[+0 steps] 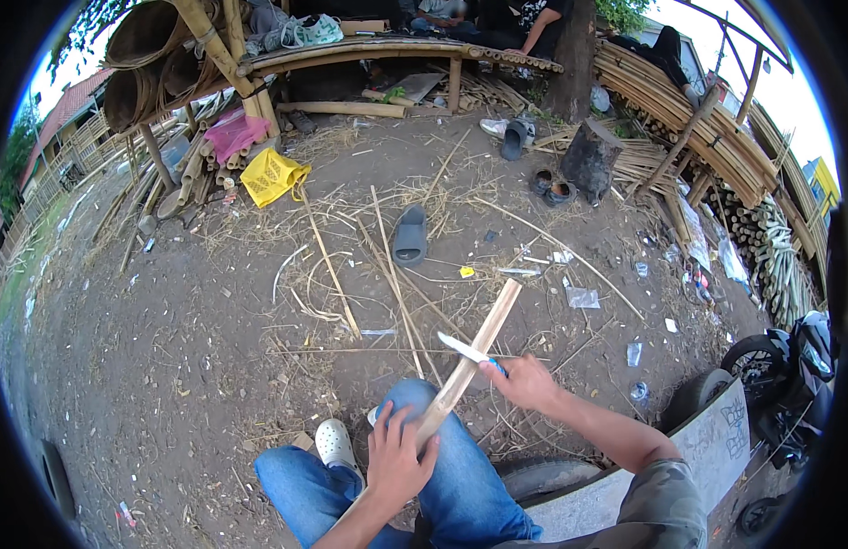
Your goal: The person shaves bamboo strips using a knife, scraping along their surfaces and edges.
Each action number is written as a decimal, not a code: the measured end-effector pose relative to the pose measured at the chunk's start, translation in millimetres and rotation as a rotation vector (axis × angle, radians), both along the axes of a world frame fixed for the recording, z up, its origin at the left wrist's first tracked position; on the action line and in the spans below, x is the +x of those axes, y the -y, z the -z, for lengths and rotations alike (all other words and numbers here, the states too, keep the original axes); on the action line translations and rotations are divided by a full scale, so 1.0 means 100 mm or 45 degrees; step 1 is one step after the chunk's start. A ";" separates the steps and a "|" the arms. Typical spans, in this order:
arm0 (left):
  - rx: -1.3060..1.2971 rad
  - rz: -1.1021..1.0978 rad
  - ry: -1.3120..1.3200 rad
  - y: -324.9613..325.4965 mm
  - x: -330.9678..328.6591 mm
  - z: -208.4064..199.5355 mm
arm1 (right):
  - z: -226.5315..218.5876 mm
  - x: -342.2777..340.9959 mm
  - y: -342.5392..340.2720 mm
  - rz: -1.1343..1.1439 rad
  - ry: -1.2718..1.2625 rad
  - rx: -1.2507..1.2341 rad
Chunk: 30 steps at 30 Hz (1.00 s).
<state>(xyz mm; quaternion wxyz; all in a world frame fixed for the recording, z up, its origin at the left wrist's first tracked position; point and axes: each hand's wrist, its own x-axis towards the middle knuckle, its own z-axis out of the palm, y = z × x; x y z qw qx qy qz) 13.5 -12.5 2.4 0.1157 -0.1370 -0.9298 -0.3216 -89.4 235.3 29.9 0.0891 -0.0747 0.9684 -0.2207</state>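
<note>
So, the left hand [399, 462] sat at the lower end of a long, pale bamboo strip [456, 384] by a blue denim knee [407, 395], fingers slightly spread; couldn't tell if they gripped it. The right hand [528, 382] was clamped round a blue-handled knife [465, 349], silvery blade crossing the strip. Further out lay a dark grey slide sandal [410, 240], then a yellow perforated plastic basket [271, 178].

Your strip [486, 329] is pale tan, your knife [465, 349] whitish-bladed and blue-handled, your jeans [474, 485] blue, your sleeve [666, 503] camouflage-patterned. The ground [204, 339] is brown, the slide [410, 236] dark grey, your clog [334, 444] white, the bag [272, 177] yellow.
</note>
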 end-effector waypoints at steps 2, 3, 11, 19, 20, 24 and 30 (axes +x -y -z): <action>0.019 -0.010 0.045 -0.05 -0.05 -0.04 | -0.08 -0.59 -0.33 0.256 -0.136 0.068; 0.027 -0.011 0.041 -0.06 -0.04 -0.04 | -0.07 -0.57 -0.33 0.255 -0.140 0.075; -0.026 0.003 -0.067 0.02 -0.01 0.00 | 0.05 0.09 0.14 -0.065 -0.133 0.063; -0.074 -0.003 -0.050 -0.05 -0.03 0.03 | 0.13 0.44 0.27 -0.132 -0.209 -0.101; -0.041 0.007 -0.058 -0.03 -0.02 0.01 | 0.19 0.63 0.38 -0.248 -0.266 -0.196; -0.007 0.009 -0.049 0.01 -0.01 0.01 | 0.01 -0.16 -0.02 0.177 -0.223 -0.007; -0.026 -0.036 -0.018 -0.04 -0.03 0.02 | 0.09 0.11 0.22 0.025 -0.182 -0.043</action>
